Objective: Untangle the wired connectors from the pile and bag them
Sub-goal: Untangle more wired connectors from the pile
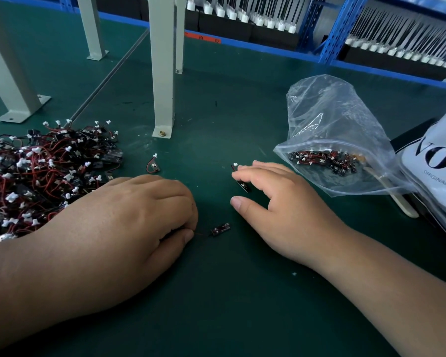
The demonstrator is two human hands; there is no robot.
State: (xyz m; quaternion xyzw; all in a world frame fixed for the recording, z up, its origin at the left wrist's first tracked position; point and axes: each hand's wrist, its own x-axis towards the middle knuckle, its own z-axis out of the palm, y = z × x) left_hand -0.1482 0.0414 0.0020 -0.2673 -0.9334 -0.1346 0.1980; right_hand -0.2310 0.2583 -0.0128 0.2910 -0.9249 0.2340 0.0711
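Pinching a connector (220,228) by its wire, left hand (129,222) grip closed; right hand (276,199) open, touching another connector (243,185).

- Matt dark-green table mat (216,112), lightly scuffed and flecked.
- Crinkled clear plastic bag (327,119), glossy, with a zip strip.
- The pile (36,176): red and black plastic-coated wires, white plastic plugs.
- A lone wired connector (220,228): dark, shiny board on thin red wire.
- Smooth pale-painted metal posts (162,73); a brassy fitting (161,133) at one foot.
- Blue painted metal shelving (343,21), perforated.
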